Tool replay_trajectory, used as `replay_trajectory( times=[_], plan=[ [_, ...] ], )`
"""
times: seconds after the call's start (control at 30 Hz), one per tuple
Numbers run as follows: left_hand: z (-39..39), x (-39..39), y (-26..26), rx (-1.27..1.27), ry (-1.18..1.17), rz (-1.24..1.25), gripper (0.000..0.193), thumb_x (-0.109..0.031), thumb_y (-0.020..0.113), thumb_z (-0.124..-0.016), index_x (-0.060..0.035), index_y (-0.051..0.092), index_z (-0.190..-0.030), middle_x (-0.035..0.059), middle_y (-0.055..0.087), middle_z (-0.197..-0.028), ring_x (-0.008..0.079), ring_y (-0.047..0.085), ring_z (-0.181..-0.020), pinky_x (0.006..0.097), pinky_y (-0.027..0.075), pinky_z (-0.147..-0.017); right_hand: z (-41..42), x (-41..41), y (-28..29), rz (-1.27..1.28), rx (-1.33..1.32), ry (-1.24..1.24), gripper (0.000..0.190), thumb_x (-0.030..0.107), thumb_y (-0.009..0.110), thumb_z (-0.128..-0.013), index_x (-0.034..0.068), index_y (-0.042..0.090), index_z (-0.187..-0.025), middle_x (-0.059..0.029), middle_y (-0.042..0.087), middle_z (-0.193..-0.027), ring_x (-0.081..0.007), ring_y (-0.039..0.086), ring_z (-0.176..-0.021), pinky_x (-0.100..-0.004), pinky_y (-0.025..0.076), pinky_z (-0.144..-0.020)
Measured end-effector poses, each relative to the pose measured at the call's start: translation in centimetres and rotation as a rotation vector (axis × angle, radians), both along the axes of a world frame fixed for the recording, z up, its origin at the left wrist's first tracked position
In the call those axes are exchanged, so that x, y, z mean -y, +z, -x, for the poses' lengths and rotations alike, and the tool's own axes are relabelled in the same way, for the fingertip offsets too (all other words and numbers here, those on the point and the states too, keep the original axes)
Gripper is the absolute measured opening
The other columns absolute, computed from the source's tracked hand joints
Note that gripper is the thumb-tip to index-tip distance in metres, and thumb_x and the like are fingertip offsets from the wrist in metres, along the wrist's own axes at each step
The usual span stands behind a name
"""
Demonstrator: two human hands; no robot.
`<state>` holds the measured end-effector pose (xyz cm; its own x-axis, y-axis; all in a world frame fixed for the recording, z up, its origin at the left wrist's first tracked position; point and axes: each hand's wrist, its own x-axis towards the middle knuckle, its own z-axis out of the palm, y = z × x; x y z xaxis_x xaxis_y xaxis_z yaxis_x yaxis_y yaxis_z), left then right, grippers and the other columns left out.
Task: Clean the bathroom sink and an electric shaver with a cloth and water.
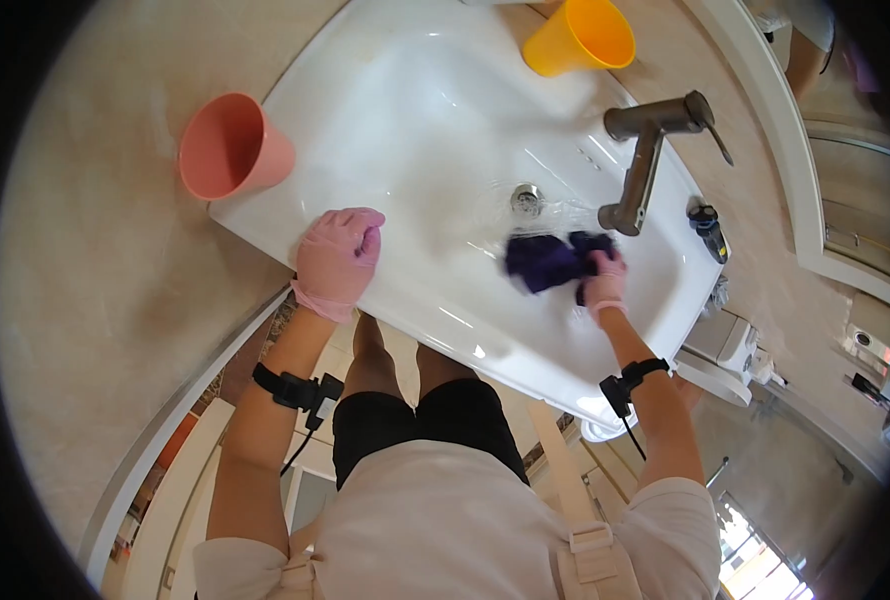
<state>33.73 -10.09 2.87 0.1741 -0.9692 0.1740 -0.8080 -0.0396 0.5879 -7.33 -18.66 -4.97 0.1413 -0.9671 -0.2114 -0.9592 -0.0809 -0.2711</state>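
My right hand [606, 283], in a pink glove, grips a wet dark purple cloth [541, 262] inside the white sink basin [445, 97]. The cloth hangs out to the left of the fingers, slightly blurred. Just above it is the spout of a bronze-coloured single-lever faucet [644, 169], and water runs over the basin beside the metal drain [527, 200]. At the sink's front left rim, my left hand [340, 259] is curled into a fist, also gloved in pink. Nothing clearly shows inside that fist, though its palm is hidden.
A pink cup [269, 154] stands at the sink's left corner. On the back ledge is a yellow cup [554, 45]. An electric shaver [707, 232] lies along the right rim, with a white toilet [715, 349] beyond. A white-framed mirror [782, 150] borders the wall.
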Motion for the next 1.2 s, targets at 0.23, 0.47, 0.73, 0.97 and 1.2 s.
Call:
replay_trajectory(
  times=[0.23, 0.47, 0.73, 0.97, 1.2],
  plan=[
    [0.2, -0.2, 0.5, 0.002, 0.010, -0.078, 0.013, -0.004, 0.058, -0.074, -0.0097, 0.062, -0.085, 0.0029, 0.064, -0.087, 0.0249, 0.059, -0.080, 0.0350, 0.048, -0.072, -2.8, 6.2, -0.9, 0.053, 0.599, -0.852, 0.034, 0.012, 0.069, -0.072, 0.002, 0.056, -0.102, -0.0101, 0.060, -0.089, -0.0197, 0.056, -0.085, -0.0294, 0.044, -0.079],
    [0.9, 0.8, 0.2, 0.032, -0.050, -0.009, 0.014, -0.003, 0.059, -0.073, -0.0094, 0.062, -0.085, 0.0042, 0.065, -0.087, 0.0259, 0.059, -0.080, 0.0351, 0.048, -0.071, -2.6, 8.8, -1.7, -0.144, 1.203, -0.755, 0.026, 0.017, 0.053, -0.087, 0.000, 0.055, -0.106, -0.0107, 0.062, -0.091, -0.0206, 0.062, -0.081, -0.0323, 0.051, -0.072],
    [0.7, 0.0, 0.3, 0.053, -0.035, -0.058, 0.013, -0.002, 0.058, -0.073, -0.0092, 0.062, -0.084, 0.0041, 0.065, -0.086, 0.0252, 0.059, -0.080, 0.0341, 0.048, -0.071, -5.1, 9.4, 7.4, 0.025, 1.313, -0.780, 0.028, -0.005, 0.060, -0.074, 0.002, 0.056, -0.102, -0.0091, 0.060, -0.093, -0.0199, 0.058, -0.086, -0.0272, 0.047, -0.076],
    [2.1, 0.7, 0.3, 0.071, -0.106, -0.033, 0.013, -0.003, 0.058, -0.074, -0.0113, 0.062, -0.083, 0.0040, 0.064, -0.086, 0.0247, 0.059, -0.080, 0.0347, 0.048, -0.072, -2.6, 15.8, 7.5, 0.419, 0.319, -0.208, 0.062, 0.024, 0.070, -0.070, 0.010, 0.046, -0.126, -0.0239, 0.046, -0.125, -0.0375, 0.039, -0.121, -0.0371, 0.031, -0.102],
    [0.1, 0.0, 0.7, 0.115, -0.123, -0.213, 0.016, -0.010, 0.058, -0.076, -0.0111, 0.063, -0.092, 0.0056, 0.064, -0.092, 0.0266, 0.058, -0.088, 0.0354, 0.048, -0.077, -9.1, 11.1, 6.5, 0.330, 0.351, -0.125, 0.043, 0.011, 0.063, -0.067, 0.017, 0.055, -0.110, -0.0199, 0.050, -0.119, -0.0400, 0.045, -0.109, -0.0437, 0.033, -0.096]
  ],
)
